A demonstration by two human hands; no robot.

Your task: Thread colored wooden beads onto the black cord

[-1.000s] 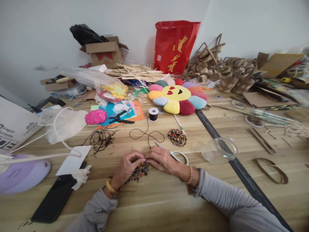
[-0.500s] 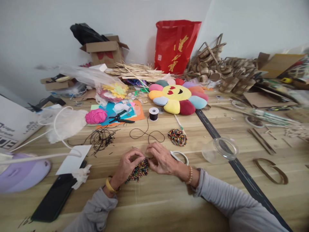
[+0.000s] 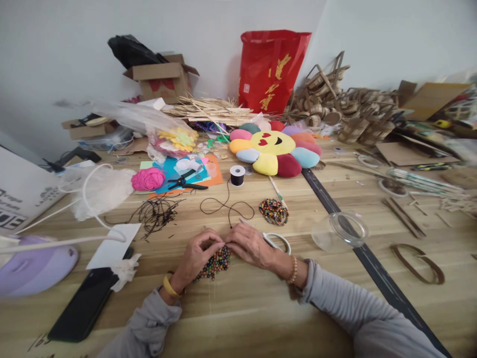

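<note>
Hands (image 3: 249, 245) drawn together again, beside loose beads (image 3: 216, 265)

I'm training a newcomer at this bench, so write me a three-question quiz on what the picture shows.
1. True or false: the loose beads are inside a cup.
2. Which is nearer the right hand?
A. the scissors
B. the ball of pink yarn
3. Fill in: a yellow bangle circles the ____ wrist.

Key: 1. False, they lie on the tabletop. 2. A. 3. Left.
</note>
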